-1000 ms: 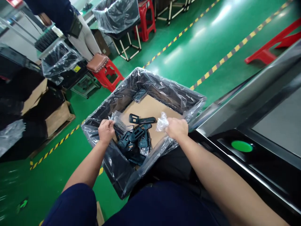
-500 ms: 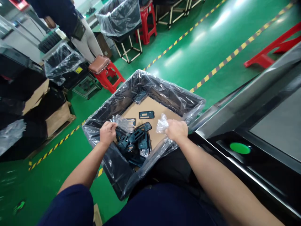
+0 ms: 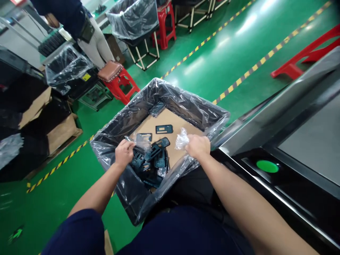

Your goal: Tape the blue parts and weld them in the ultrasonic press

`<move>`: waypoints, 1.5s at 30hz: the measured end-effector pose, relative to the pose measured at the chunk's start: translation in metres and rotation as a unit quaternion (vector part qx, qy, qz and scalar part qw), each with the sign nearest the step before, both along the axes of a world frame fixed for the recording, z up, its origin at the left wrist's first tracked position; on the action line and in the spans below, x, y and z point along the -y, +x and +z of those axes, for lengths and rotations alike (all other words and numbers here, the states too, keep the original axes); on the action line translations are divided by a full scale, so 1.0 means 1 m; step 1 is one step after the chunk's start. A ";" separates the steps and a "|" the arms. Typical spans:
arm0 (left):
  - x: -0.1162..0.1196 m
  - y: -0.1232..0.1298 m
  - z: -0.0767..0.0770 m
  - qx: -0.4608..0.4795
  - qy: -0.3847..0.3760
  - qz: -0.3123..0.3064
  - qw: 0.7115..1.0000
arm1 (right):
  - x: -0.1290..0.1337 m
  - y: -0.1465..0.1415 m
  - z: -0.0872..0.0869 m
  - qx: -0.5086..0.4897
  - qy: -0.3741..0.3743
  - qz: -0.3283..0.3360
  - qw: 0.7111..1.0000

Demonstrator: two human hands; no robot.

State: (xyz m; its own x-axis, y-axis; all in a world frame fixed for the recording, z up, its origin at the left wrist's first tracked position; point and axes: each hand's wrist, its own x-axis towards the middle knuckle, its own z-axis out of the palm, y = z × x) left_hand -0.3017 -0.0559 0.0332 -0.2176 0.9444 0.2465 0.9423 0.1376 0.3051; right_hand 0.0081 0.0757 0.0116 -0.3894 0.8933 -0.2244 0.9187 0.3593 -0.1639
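My left hand [image 3: 124,153] pinches a small clear plastic bag [image 3: 143,142] over the left side of a black bin [image 3: 130,196] lined with clear plastic film. At the bin's right side my right hand [image 3: 198,146] is closed around a crumpled clear plastic bag [image 3: 181,139]. Below and between the hands, several dark flat frame-like parts [image 3: 160,162] lie in a loose heap. One similar part [image 3: 164,129] rests alone on a brown cardboard sheet [image 3: 176,122] inside the bin. A small dark stack [image 3: 157,109], seemingly wrapped in plastic, sits in the far corner.
Close on the right stands a black and grey machine with a green round button [image 3: 267,166]. A red stool with a brown seat [image 3: 110,71] is beyond the bin. Another person [image 3: 77,24] stands at a bench, upper left. Cardboard and dark boxes [image 3: 63,129] lie left.
My left hand has moved slightly right and inward with its plastic bag. My right hand stays nearly in place, still gripping the crumpled bag. The whole view has shifted a little.
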 end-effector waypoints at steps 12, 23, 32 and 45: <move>0.000 0.014 -0.003 0.015 -0.014 -0.002 1.000 | 0.000 0.000 -0.001 0.004 0.000 -0.003 1.000; 0.000 0.019 -0.005 0.033 -0.023 -0.021 0.999 | 0.001 -0.002 0.006 0.010 -0.016 -0.007 1.000; 0.002 0.028 0.014 0.068 0.040 0.011 0.997 | 0.000 -0.002 0.004 0.007 -0.013 -0.012 1.000; -0.016 0.039 -0.022 0.376 -0.041 0.039 0.925 | 0.000 -0.001 0.001 0.000 -0.023 -0.009 1.000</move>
